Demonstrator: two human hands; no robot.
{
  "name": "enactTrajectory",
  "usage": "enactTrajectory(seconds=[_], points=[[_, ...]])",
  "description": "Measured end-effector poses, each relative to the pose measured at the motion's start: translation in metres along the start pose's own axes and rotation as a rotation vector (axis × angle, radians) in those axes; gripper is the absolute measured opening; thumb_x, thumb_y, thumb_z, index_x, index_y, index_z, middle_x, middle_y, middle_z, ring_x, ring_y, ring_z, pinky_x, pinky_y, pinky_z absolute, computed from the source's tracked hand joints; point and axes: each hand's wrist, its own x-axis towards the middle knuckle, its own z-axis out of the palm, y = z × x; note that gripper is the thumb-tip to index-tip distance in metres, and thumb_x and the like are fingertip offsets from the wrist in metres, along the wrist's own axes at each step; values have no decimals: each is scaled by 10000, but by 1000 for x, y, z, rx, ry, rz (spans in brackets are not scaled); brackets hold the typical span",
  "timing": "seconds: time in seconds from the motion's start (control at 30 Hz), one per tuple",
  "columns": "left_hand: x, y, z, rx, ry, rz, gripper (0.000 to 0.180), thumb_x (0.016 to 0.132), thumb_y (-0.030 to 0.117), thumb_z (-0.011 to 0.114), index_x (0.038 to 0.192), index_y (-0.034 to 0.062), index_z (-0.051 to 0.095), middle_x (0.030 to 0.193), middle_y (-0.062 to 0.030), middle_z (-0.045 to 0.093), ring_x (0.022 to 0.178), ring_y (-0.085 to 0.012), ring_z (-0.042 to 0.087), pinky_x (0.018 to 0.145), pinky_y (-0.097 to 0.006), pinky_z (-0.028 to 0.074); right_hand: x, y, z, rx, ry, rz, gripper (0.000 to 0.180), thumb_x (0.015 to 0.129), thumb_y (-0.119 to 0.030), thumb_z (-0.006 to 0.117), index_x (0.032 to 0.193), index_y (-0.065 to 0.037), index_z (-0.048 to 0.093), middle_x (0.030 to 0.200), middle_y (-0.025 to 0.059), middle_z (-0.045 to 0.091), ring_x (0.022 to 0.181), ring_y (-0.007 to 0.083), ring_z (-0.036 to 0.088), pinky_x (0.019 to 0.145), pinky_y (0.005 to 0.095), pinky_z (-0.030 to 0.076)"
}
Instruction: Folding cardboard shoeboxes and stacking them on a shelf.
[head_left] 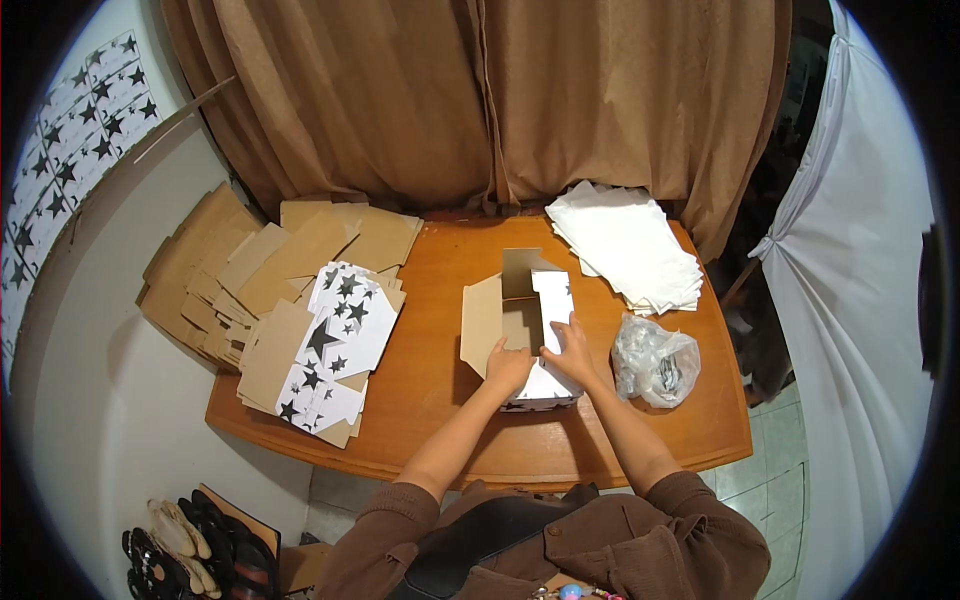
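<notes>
A cardboard box (pixel 522 322) with a white outside printed with black stars stands on the table in front of me. Its top is open, and the bare brown inside shows. One wide flap leans out on the left, and another stands up at the far end. My left hand (pixel 508 370) grips the near edge of the box, some fingertips hidden. Over the white right-hand side lies my right hand (pixel 570 358), its thumb and fingers gripping that panel close to the left hand.
Flat cardboard blanks (pixel 225 280) are piled at the table's left, with a star-printed blank (pixel 335 340) on top. White paper sheets (pixel 630 240) lie at the far right, above a clear plastic bag (pixel 655 362). A brown curtain (pixel 400 100) hangs behind the wooden table (pixel 440 400). Shoes (pixel 190 545) sit at lower left.
</notes>
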Motion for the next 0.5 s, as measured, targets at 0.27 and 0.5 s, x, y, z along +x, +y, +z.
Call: enactTrajectory(seconds=[0.27, 0.5], points=[[1, 11, -7, -139, -64, -56, 287, 900, 304, 431, 945, 103, 630, 865, -120, 672, 850, -237, 632, 1066, -440, 221, -5, 1, -1, -50, -12, 22, 596, 692, -308, 713, 1213, -99, 511, 1421, 308, 216, 1279, 474, 277, 1040, 463, 288], [9, 18, -7, -264, -129, -119, 269, 857, 274, 449, 971, 171, 670, 918, -91, 673, 923, -234, 615, 1072, -456, 186, -10, -7, -3, -60, -2, 36, 576, 682, -282, 728, 1196, -104, 538, 1410, 305, 249, 1300, 437, 266, 1057, 449, 267]])
